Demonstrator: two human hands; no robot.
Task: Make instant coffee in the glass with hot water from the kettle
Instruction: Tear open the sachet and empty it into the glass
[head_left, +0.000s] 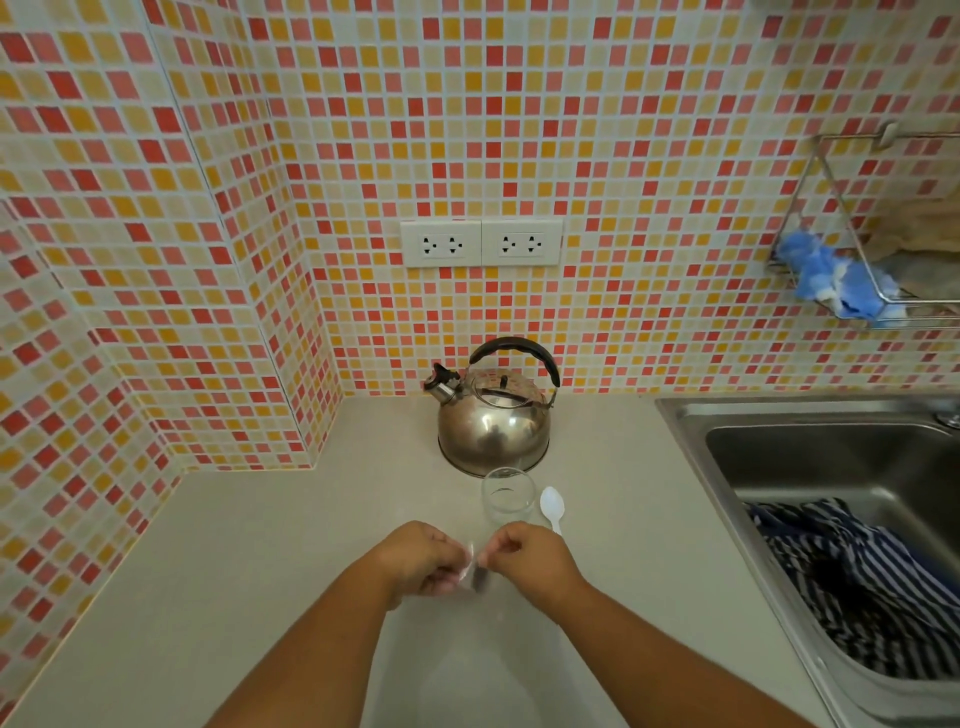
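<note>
While the glass (508, 496) stands upright and empty on the counter (270, 545), just in front of the kettle (493, 415), both hands meet just in front of it. Left hand (423, 558) and right hand (530, 558) each pinch one edge of a small clear packet (475, 569), blurred, contents hard to tell. White plastic spoon (551, 506) lies just right of the glass, bowl pointing away. Steel kettle with black handle sits near the tiled wall (623, 156), below two sockets (480, 242). Sink (779, 415) at right holds a striped cloth (857, 582). Wire rack (872, 234) on the wall holds a blue rag.
</note>
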